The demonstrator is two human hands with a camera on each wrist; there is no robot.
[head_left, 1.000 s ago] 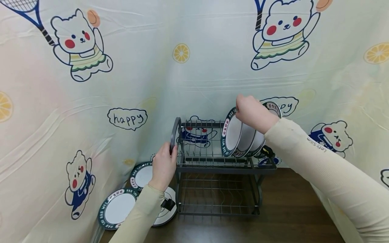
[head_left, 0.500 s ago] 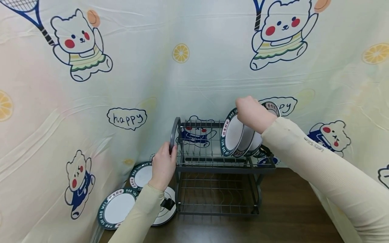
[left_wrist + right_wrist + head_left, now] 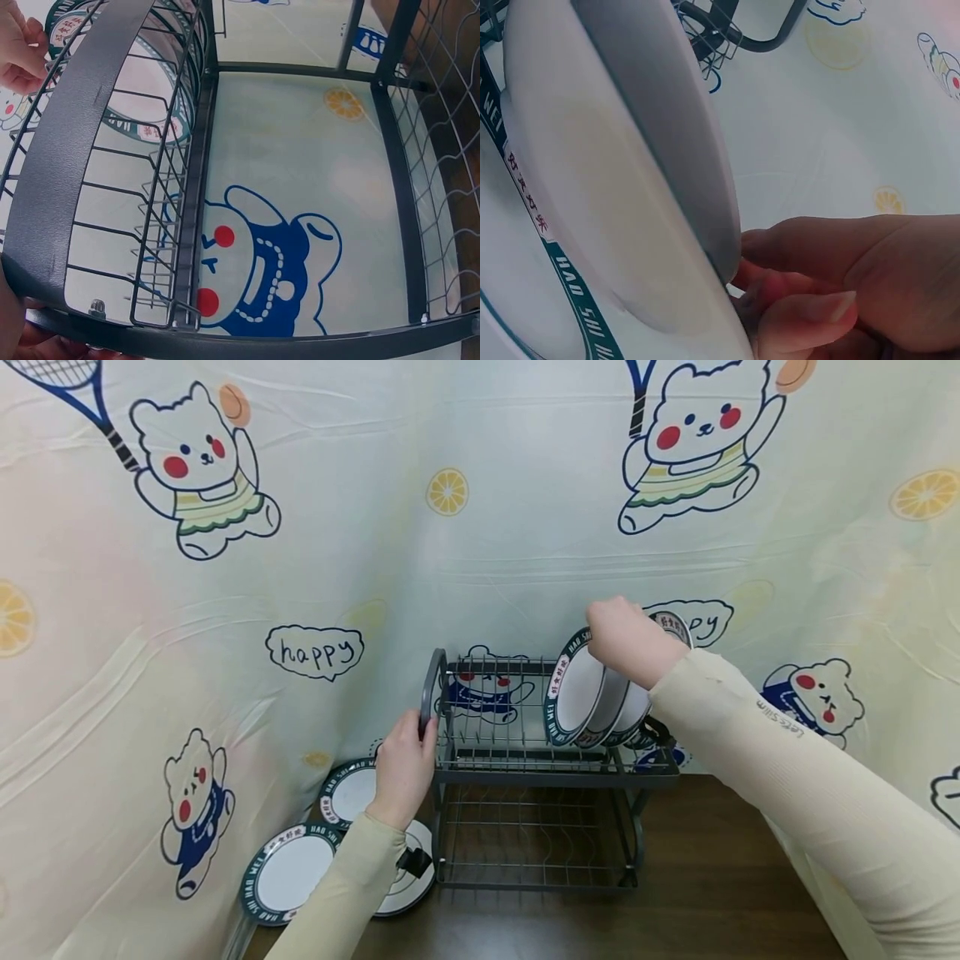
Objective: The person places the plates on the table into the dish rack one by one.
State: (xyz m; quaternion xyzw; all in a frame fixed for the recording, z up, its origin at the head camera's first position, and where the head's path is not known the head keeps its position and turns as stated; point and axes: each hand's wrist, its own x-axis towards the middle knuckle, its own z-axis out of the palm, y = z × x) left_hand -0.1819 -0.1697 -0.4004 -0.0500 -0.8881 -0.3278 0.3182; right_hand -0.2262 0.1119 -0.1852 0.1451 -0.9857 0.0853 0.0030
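My left hand (image 3: 402, 772) grips the dark side frame at the left end of a two-tier dish rack (image 3: 555, 779). At the rack's right part, my right hand (image 3: 630, 639) pinches the upper rim of a white plate (image 3: 576, 693) with a green lettered border. This plate stands tilted on the upper tier. Behind it, to the right, more round white dishes (image 3: 613, 706) stand on edge, partly hidden by my hand and sleeve. In the right wrist view, thumb and fingers (image 3: 802, 247) meet at a dish edge; the far fingers are partly hidden.
Several plates lie on the brown table (image 3: 697, 877) left of the rack: one green-rimmed plate (image 3: 291, 877), another (image 3: 352, 793) behind it, and a white plate (image 3: 408, 893) partly under my left forearm. A printed cloth (image 3: 450, 577) hangs close behind the rack.
Almost nothing differs. My right hand and the plate's upper rim have shifted very slightly to the right; my left hand stays on the rack's side.
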